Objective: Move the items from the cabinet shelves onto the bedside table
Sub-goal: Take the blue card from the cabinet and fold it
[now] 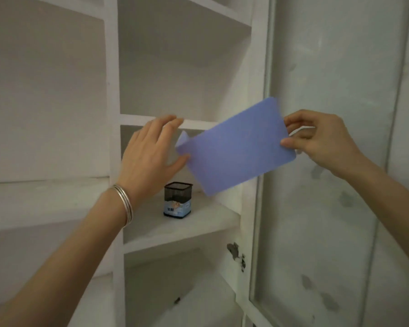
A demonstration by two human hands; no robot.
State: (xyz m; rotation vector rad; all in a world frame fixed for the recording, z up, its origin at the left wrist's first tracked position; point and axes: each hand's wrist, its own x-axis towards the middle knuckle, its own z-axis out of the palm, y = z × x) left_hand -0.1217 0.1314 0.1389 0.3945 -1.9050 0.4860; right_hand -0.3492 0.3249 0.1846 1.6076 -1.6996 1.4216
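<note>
Head view: the right hand (321, 140) pinched a thin blue sheet (236, 149) by its edge, clear of the cabinet shelf (189, 223); the left hand (151, 152), open and flat, touched its other edge. A mesh pen holder (177, 199) remained there. Next: carry the sheet to the bench, out of sight.

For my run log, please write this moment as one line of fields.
right hand: pinches blue sheet edge | left hand: open, at sheet's left edge | mesh pen holder: on shelf | bedside table: not in view
</note>
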